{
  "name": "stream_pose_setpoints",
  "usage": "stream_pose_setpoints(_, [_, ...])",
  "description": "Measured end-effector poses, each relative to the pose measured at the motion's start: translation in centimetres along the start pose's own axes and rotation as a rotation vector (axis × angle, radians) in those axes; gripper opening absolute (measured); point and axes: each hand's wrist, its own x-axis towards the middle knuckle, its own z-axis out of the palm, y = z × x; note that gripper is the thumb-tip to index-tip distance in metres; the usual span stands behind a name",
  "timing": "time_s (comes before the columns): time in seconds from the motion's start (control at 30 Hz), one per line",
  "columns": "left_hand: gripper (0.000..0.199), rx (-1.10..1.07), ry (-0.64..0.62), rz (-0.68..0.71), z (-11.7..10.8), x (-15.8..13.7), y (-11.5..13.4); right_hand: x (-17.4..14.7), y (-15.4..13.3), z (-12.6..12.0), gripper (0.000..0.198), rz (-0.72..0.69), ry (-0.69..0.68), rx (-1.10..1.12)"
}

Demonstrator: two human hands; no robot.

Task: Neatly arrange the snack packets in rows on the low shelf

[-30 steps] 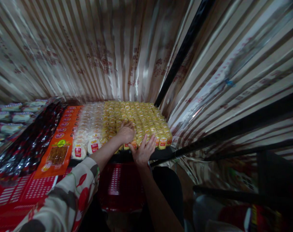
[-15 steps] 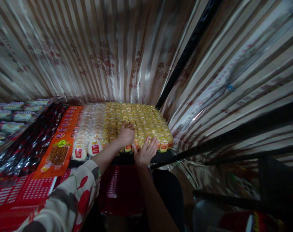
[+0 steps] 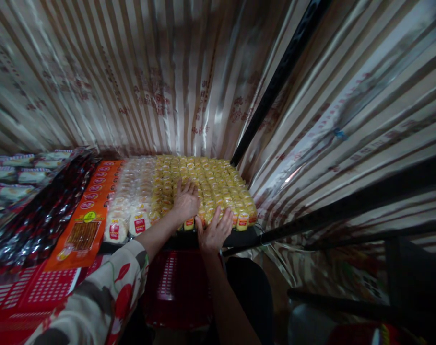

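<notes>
Rows of small yellow-wrapped snack packs (image 3: 218, 175) stand packed together on a dark shelf (image 3: 241, 236). My left hand (image 3: 186, 201) lies on top of them near the middle, fingers stretched forward over the packs. At the front edge, my right hand (image 3: 215, 231) rests against the front packs with its fingers spread and the thumb apart. Neither hand holds a pack. Left of the yellow rows are clear-wrapped white round snacks (image 3: 138, 191) with red labels. The packs under my palms are hidden.
Further left lie an orange snack bag (image 3: 83, 223), dark shiny packs (image 3: 41, 215) and white-and-blue packs (image 3: 34, 175). Red plastic baskets (image 3: 178, 287) sit below the shelf. Black frame bars (image 3: 275, 91) and striped sheeting (image 3: 189, 72) close off the back and right.
My left hand's fingers have straightened from a curled pose and now lie flatter over the packs. The right hand stays at the front edge. The view has tilted slightly.
</notes>
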Motion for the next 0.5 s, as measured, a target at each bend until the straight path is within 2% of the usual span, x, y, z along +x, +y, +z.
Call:
stream_pose_setpoints(0.23, [0.040,0.003,-0.145,0.014,-0.1,1.1,-0.1,0.0,0.1,0.1,0.076,0.011,-0.007,-0.008])
stream_pose_setpoints(0.5, [0.037,-0.030,-0.156,0.032,0.4,1.9,0.0,0.1,0.1,0.1,0.079,-0.017,0.035,-0.023])
